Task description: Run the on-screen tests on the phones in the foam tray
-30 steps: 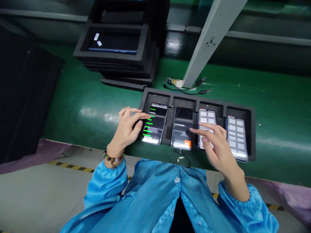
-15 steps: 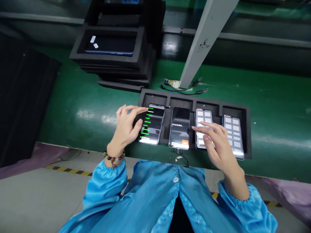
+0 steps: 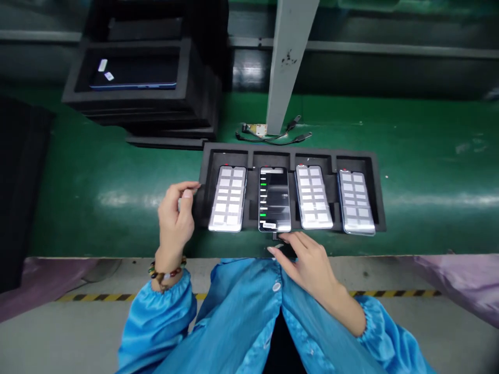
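A black foam tray [image 3: 198, 208] lies on the green bench with four compartments, a phone in each. White tile grids light the leftmost phone [image 3: 230, 200], the third phone [image 3: 314, 197] and the rightmost phone [image 3: 356, 202]. The second phone [image 3: 275, 200] has a dark screen with white and green lines, and a black cable plug [image 3: 275, 236] at its lower edge. My left hand [image 3: 177, 215] is beside the tray's left edge, thumb and index finger apart. My right hand [image 3: 307, 259] has its fingertips at the plug, its thumb lower and separate; the cable is mostly hidden.
Stacked black foam trays [image 3: 183, 78] stand at the back left, with a dark phone [image 3: 134, 72] in the upper one. Short black cables [image 3: 280, 139] lie by the foot of a grey post [image 3: 286, 72]. A large black object [image 3: 23, 192] is at the far left.
My right hand has moved from above the third phone to the plug. My left hand has left the first phone, whose list became a tile grid. The second phone's screen now shows a list.
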Motion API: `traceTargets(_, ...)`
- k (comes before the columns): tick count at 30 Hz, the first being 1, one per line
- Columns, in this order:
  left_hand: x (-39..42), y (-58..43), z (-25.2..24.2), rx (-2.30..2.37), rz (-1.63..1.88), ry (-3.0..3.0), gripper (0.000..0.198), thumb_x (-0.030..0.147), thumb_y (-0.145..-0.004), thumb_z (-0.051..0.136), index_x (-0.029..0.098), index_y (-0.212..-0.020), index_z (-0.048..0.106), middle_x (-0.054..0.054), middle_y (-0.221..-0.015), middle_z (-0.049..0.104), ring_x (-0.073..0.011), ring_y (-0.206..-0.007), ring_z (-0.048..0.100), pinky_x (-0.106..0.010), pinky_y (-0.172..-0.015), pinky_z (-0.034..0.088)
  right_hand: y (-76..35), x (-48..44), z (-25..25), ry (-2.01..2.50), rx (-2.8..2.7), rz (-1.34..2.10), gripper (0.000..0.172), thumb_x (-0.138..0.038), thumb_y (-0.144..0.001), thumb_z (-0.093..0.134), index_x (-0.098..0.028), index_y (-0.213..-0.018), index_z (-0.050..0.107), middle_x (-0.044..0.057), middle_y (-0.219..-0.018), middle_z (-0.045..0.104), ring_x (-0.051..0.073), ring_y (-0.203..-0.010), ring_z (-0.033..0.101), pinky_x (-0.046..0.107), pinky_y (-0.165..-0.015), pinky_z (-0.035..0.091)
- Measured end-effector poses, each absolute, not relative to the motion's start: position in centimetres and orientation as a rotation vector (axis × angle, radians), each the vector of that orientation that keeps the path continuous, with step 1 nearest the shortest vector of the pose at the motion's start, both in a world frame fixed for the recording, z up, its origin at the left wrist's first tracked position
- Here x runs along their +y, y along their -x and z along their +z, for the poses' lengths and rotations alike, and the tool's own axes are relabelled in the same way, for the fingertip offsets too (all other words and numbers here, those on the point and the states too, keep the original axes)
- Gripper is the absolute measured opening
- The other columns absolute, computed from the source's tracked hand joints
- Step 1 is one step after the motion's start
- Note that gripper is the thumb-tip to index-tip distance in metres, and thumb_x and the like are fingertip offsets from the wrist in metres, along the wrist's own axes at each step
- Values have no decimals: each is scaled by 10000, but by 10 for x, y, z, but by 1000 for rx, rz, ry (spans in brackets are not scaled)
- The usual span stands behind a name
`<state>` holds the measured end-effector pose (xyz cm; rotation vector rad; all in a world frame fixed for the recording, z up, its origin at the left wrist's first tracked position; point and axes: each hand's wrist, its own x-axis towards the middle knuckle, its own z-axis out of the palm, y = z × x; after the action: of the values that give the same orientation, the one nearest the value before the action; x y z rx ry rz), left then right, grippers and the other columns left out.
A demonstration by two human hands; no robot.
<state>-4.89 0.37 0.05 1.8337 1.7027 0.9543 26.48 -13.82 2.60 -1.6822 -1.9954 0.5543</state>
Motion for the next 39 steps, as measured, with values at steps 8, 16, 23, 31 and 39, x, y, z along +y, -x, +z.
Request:
traceTargets(8,45,39,-1,1659,972,-1896,403,543,-1137,462,249,-1220,724,-90,-1238,765,-259,-1157,703,-433,-1048,533,-241,-136,7,1856,-1904,403,366,-497,-1118,629,-219,-886,681,25,-756,759,187,-681,740,307,-603,433)
traceTargets(16,63,15,24,1516,968,-2132,388,514,-1149,430,279,-1167,738,-82,-1199,765,-298,-1171,680,-473,-1056,499,-222,-135,-13,1919,-1748,300,408,-397,-1102,577,-228,-736,640,-5,-553,664,151,-495,617,319,-558,312)
traceTargets(23,59,29,32,1554,1019,-2058,439,440,-1170,427,157,-1203,761,-100,-1220,769,-224,-1177,653,-396,-1095,470,-283,-152,84,1901,-1858,904,396,-562,-1141,521,-246,-1063,747,46,-949,820,224,-811,785,325,-702,543)
traceTargets(31,44,48,30,1616,1096,-1948,438,490,-1156,433,228,-1176,783,-81,-1230,789,-268,-1213,686,-456,-1129,490,-378,-50,152,1724,-2397,577,496,-604,-1142,472,-264,-825,644,43,-746,697,223,-626,644,368,-597,457)
traceTargets(39,18,13,39,1448,827,-2186,403,486,-1133,491,229,-1302,752,-92,-1255,787,-284,-1236,663,-496,-1139,462,-317,142,86,1822,-2355,471,362,-463,-1053,754,-102,-1061,761,147,-1103,704,314,-1057,729,528,-1035,565)
